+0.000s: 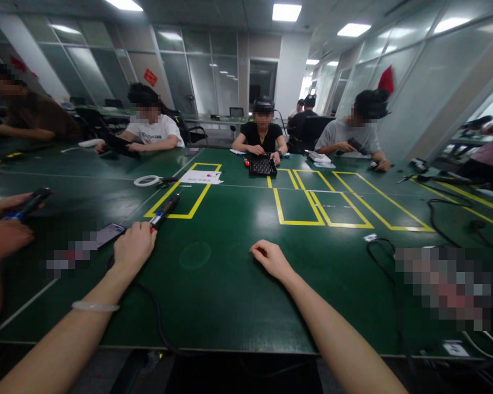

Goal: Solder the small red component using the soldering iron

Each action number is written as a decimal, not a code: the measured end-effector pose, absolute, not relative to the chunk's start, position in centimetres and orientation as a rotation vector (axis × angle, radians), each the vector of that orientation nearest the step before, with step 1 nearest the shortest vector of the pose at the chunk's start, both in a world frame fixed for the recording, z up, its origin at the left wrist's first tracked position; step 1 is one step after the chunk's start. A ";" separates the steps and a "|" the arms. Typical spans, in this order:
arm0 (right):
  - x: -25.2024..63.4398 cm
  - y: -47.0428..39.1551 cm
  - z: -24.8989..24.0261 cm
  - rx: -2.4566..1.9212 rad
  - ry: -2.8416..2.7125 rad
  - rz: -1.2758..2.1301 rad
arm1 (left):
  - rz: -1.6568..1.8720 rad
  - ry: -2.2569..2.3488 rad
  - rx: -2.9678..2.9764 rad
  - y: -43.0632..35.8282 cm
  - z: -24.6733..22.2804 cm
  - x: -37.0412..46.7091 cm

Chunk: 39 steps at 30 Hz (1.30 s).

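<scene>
My left hand is wrapped round an electric screwdriver with a dark front end and a silver and blue body. The tool slants up and away over the green table, its thin tip near a yellow taped outline. A dark cord runs from near my left wrist to the table's front edge. My right hand is at the table near the middle, with thumb and forefinger curled together in a loop. Whatever may be between those fingertips is too small or hidden to see. A phone lies left of my left hand.
At the left edge a co-worker's hands hold a similar tool. Yellow tape outlines mark the table ahead. Beyond are a white paper, a white cable coil and a black tray before a seated person. Black cables lie right.
</scene>
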State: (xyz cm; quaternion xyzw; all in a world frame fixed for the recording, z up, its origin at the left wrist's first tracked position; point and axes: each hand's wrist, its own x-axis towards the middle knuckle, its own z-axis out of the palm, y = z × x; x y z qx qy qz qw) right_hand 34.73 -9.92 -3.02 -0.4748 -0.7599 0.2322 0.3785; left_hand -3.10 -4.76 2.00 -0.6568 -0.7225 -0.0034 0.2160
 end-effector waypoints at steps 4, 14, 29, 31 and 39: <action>34.8 -9.9 -3.1 -1.209 -1.947 0.605 | 0.013 -1.982 -1.781 -4.8 1.7 -3.0; 34.7 -9.8 -3.2 -1.212 -1.966 0.612 | -0.063 -2.029 -1.788 -4.4 1.2 -3.0; 34.7 -10.1 -2.8 -1.207 -1.946 0.632 | -1.286 -2.217 -2.632 -4.4 4.0 4.6; 34.7 -10.1 -2.8 -1.189 -1.933 0.648 | -1.391 -2.211 -2.881 -5.2 4.1 8.0; 33.9 -10.5 -2.5 -1.007 -1.828 0.981 | -1.296 -2.042 -3.525 -7.9 1.3 14.6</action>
